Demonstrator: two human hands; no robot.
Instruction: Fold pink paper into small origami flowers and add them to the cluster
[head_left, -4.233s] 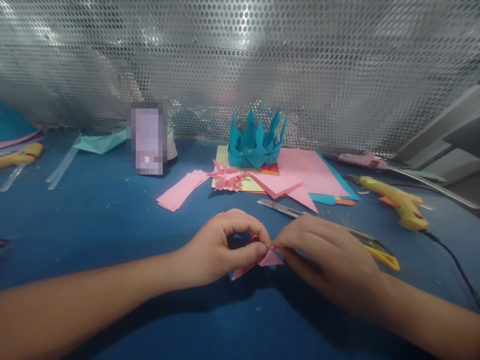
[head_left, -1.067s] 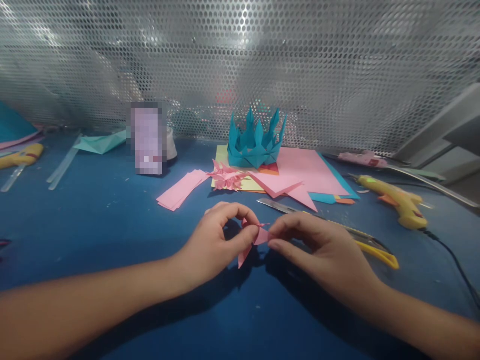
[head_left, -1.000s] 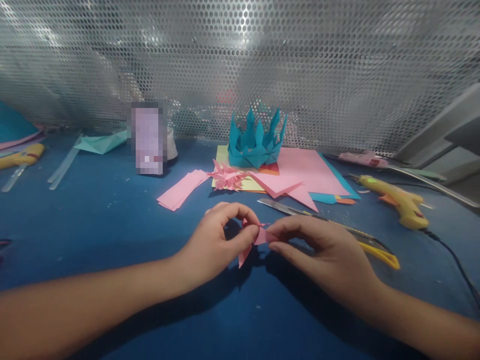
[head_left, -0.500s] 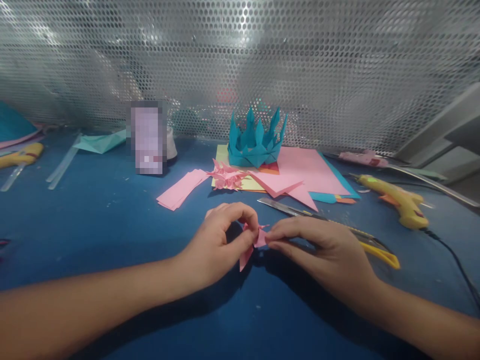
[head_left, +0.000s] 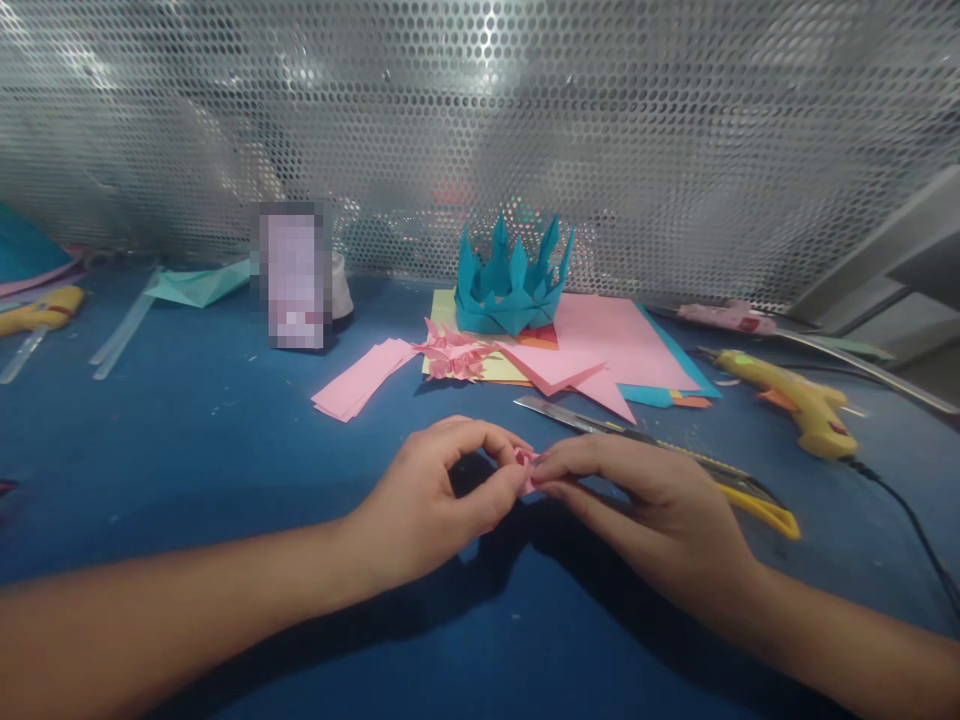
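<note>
Between my fingertips is a small piece of folded pink paper (head_left: 527, 470), mostly covered by them. My left hand (head_left: 450, 487) pinches it from the left, thumb below and fingers curled over. From the other side my right hand (head_left: 645, 500) grips it between thumb and forefinger. Just behind them lie a utility knife (head_left: 652, 440) with its blade out, several folded pink paper pieces (head_left: 454, 355) in a cluster, and a stack of pink paper strips (head_left: 365, 377).
A blue paper crown (head_left: 514, 285) stands on coloured sheets (head_left: 630, 345). To the right lies a yellow glue gun (head_left: 795, 400) with a cord; another glue gun (head_left: 45, 308) is at far left. A blurred phone (head_left: 296, 280) stands before a perforated metal panel (head_left: 375, 130).
My left hand has shifted slightly right, closer to my right fingertips. The pink paper between them shows less, and its hanging point is out of sight.
</note>
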